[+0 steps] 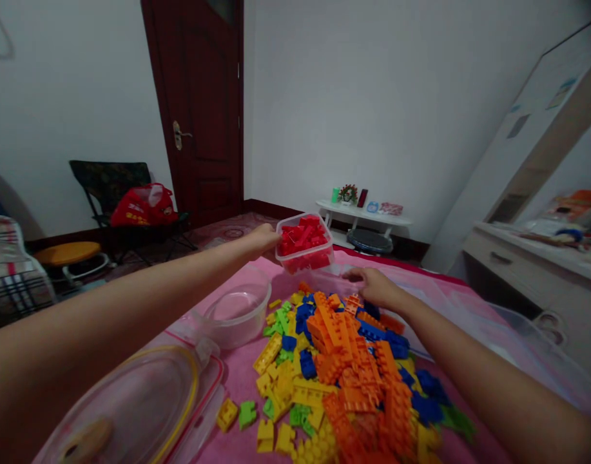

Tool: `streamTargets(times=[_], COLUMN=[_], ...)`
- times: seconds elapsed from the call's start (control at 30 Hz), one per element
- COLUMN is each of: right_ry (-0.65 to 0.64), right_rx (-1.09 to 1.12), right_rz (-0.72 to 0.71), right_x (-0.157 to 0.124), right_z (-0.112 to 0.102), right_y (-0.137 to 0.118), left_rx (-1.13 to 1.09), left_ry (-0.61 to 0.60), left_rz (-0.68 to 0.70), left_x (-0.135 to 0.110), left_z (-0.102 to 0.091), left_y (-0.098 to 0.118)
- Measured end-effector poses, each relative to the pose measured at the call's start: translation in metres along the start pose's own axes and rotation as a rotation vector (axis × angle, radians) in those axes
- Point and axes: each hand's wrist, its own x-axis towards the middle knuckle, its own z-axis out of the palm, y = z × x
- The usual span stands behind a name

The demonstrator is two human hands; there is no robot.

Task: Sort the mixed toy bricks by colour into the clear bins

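My left hand (pixel 266 239) grips the left side of a clear plastic box (pixel 305 263), lifted above the far part of the cloth. Red building blocks (pixel 302 236) fill much of the box, which leans toward me. My right hand (pixel 372 287) is at the far right of a big heap of building blocks, just over the orange and blue ones, its fingers reaching left and holding nothing that I can see. Orange blocks (pixel 341 341) lie on top of the heap; yellow blocks (pixel 280 386) and green ones spread to its left.
An open round-cornered clear container (pixel 242 316) stands left of the heap. Nearer me are clear lids (pixel 145 403), one with a yellow ring. The pink cloth (pixel 234 374) lies beneath. Behind are a white low table (pixel 363 212), and a folding chair with a red bag (pixel 145 205).
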Motion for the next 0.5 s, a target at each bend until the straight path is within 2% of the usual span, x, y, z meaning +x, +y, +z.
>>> streamTargets(times=[0.07,0.1,0.13,0.2,0.27,0.3,0.43,0.5], right_ry=[0.178,0.220,0.205,0.102,0.022,0.022,0.195,0.277], right_rx=[0.332,0.522,0.675,0.838,0.865,0.863,0.840,0.818], right_rz=[0.141,0.215,0.277,0.347,0.363,0.366,0.408,0.432], right_x=[-0.012,-0.019,-0.027,-0.042,-0.053,-0.057,-0.068,-0.076], right_z=[-0.008,-0.011,-0.015,-0.020,-0.025,-0.028,-0.043,-0.053], right_y=[-0.024,-0.037,-0.050,-0.071,-0.085,-0.089,-0.091,-0.086], left_rx=[-0.010,-0.013,-0.015,-0.017,-0.027,-0.036,-0.079,-0.011], left_ry=[-0.035,-0.046,-0.055,-0.070,-0.061,-0.049,-0.060,-0.024], left_rz=[0.012,0.019,0.026,0.032,0.052,0.064,0.118,0.206], left_x=[-0.012,-0.019,-0.024,-0.036,-0.047,-0.052,-0.080,-0.097], left_z=[0.007,0.011,0.017,0.029,0.043,0.050,0.071,0.078], left_y=[0.007,0.009,0.012,0.015,0.017,0.018,0.024,0.023])
